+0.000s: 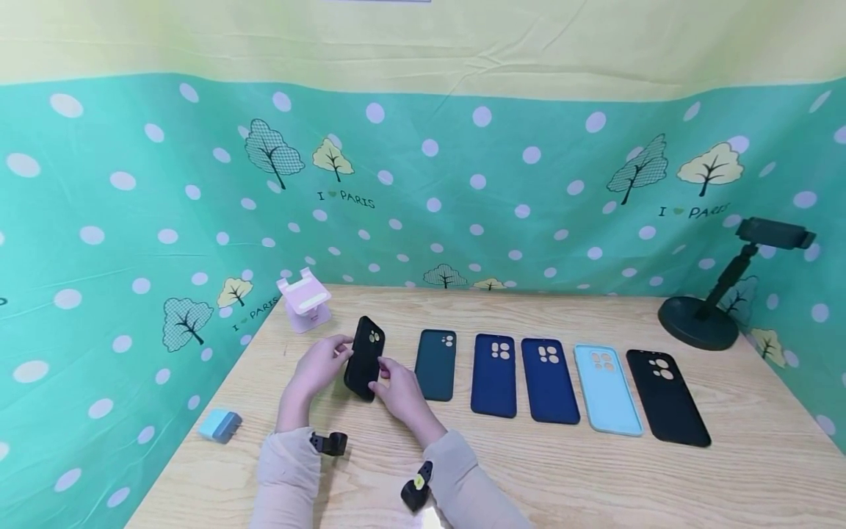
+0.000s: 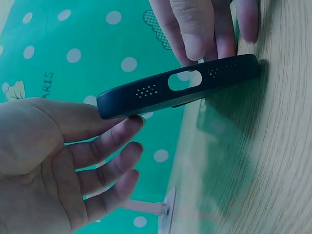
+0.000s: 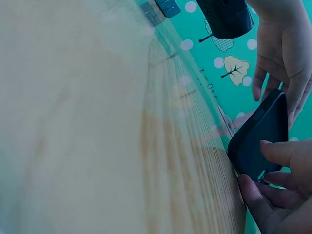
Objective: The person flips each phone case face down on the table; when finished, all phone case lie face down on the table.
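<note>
A black phone case (image 1: 364, 358) with camera cutouts is tilted up off the wooden table between both hands. My left hand (image 1: 322, 363) pinches its left edge; in the left wrist view, thumb and forefinger hold a corner of the case (image 2: 126, 97) while the other fingers fan out beneath. At the opposite long edge, my right hand (image 1: 400, 389) pinches the case, its thumb on the face seen in the right wrist view (image 3: 280, 153). The case's lower edge is close to the tabletop; whether it touches is hard to tell. Beside the right hand lies a dark teal phone case (image 1: 435, 365).
Further right lie two navy phone cases (image 1: 493, 376) (image 1: 550, 380), a light blue one (image 1: 608, 389) and another black one (image 1: 668, 397). A pink phone stand (image 1: 307, 301) is at the back left, a blue plug (image 1: 220, 425) at the left edge, a black stand (image 1: 707, 323) at right.
</note>
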### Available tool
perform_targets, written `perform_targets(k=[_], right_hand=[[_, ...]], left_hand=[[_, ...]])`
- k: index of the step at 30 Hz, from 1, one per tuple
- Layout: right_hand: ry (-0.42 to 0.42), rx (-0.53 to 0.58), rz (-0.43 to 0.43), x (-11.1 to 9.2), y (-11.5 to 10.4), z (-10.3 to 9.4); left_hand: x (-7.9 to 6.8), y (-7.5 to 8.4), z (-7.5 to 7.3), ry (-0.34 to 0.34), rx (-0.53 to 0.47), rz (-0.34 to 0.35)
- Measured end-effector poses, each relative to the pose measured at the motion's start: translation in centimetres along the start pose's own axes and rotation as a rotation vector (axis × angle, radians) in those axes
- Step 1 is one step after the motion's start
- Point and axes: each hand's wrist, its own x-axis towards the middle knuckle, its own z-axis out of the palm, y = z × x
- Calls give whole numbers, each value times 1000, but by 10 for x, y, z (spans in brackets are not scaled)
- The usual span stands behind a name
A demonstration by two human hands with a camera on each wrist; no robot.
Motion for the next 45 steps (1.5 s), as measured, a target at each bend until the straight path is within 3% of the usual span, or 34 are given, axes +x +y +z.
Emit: perform_targets(k=[17,24,28,37,45], right_hand=[[9,204,49,2,-1,-2],[-41,456,121,2,1,-3],[-58,530,170,1,-1,-5],[-68,600,209,1,-13,-12],[-49,556,214,4,-12,-12]], left_hand=[[1,1,3,-7,-104,51],[2,2,6,-30,-154,71],[3,5,8,-38,-151,78],[5,8,10,-65,-157,99],[5,8,14,-104,-160,123]])
